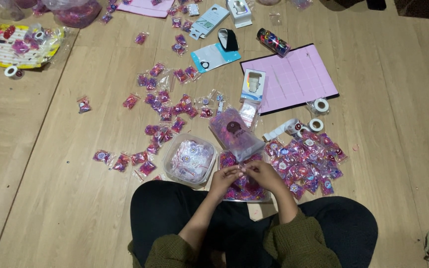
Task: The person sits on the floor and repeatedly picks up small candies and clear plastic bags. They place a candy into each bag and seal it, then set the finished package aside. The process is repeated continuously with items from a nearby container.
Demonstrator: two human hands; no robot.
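Head view: left hand point(225, 177) and right hand point(263, 174) pinch a small packet point(243, 170) over the near tray point(261, 196); judged mid-packing, sealing seems next.

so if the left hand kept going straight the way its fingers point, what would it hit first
The left hand points toward the right hand, fingertips almost meeting over the container of pink pieces. It would likely meet the right hand's fingers first, though any small item pinched between them is too small to tell.

Floor point(50, 208): pale wood planks.
Near middle: two clear tubs, left tub point(189, 160) and right tub point(245, 188), side by side.
Right: packet pile point(306, 159), tape rolls point(318, 115).
Far right: pink board point(294, 77).
Left and middle: scattered pink packets point(162, 106).
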